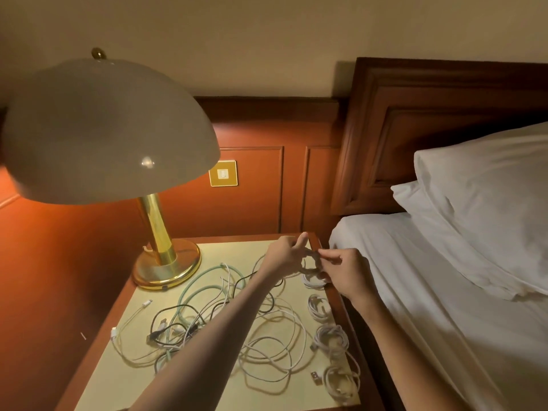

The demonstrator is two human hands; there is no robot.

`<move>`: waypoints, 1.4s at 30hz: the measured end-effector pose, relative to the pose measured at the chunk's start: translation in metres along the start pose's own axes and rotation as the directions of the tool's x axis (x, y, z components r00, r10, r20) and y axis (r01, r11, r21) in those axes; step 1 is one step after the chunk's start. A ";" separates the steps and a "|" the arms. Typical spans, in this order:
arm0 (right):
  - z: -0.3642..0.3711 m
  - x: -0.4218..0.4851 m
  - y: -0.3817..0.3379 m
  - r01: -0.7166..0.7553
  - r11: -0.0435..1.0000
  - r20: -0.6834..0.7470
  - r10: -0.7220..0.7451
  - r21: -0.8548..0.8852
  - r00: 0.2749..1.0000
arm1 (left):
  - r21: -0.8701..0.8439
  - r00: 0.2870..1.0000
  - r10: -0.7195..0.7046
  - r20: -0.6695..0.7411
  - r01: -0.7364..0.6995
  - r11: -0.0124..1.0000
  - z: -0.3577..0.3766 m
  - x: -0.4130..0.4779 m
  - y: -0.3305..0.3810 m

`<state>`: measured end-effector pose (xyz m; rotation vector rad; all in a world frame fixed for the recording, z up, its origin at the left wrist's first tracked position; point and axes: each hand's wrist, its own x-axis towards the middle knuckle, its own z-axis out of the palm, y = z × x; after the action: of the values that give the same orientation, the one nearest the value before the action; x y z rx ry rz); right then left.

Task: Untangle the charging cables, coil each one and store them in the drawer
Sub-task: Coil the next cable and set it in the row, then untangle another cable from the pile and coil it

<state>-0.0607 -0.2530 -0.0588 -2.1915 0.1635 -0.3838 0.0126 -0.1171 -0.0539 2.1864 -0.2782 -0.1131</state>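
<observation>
Small cable loop [311,262], held up in the air just over the far right corner of the table [98,390]. Pinched on its left side by the left hand [284,253] and on its right side by the right hand [347,271]. Fingers [329,256] of both hands curled in and pressed on the loop, not spread. Right between the two hands, touching both.

Could spring open with one loose pinch, as wound cables do. Could then fall onto the farthest of the white coils [330,336], just under it, and get mixed up again. Might also tug at the big tangle [237,327] with a loose end caught in there. Cannot tell the place of that end from here. Could bump a coil off the right edge, toward the bed [415,292], with a low right arm.

Four white coils in a row along the right edge of the table, from near to far. Big tangle of white, black and green cables in the middle and on the left, partly under the left arm. Lamp [161,232] at the far left corner. No drawer in view.
</observation>
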 end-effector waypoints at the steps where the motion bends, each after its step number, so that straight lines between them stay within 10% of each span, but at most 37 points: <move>1: -0.002 0.009 0.006 -0.011 1.000 -0.019 0.011 -0.019 1.000 | -0.079 0.999 -0.033 0.005 0.033 0.996 0.003 0.005 0.001; 4: -0.004 0.039 0.030 -0.104 0.994 -0.009 0.104 -0.028 0.995 | -0.173 0.989 -0.147 0.013 0.147 0.974 0.010 0.024 -0.014; 9: 0.000 0.085 0.062 -0.262 0.961 -0.070 0.257 -0.087 0.964 | 0.553 0.990 0.004 0.143 -0.084 0.829 0.020 0.032 -0.049; 18: 0.052 0.118 0.076 -0.390 0.910 -0.094 0.380 -0.142 0.920 | 0.808 0.982 0.158 0.099 -0.172 0.563 0.027 0.040 -0.075; 26: 0.079 0.119 0.074 -0.321 0.908 -0.049 0.320 -0.269 0.946 | 0.605 0.965 0.062 -0.255 0.109 0.789 -0.021 0.055 -0.082; 34: 0.075 0.109 0.056 -0.198 0.892 0.094 0.256 -0.406 0.962 | 0.488 0.981 0.119 -0.156 -0.028 0.872 -0.039 0.053 -0.076; 42: 0.045 0.105 -0.041 -0.071 0.942 0.400 -0.070 0.327 0.914 | 0.306 0.870 0.407 -0.278 -0.322 0.896 -0.092 0.032 -0.052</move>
<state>0.0527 -0.2214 -0.0291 -1.8812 -0.1260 0.0541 0.0682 -0.0228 -0.0408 2.3099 -0.5322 0.5350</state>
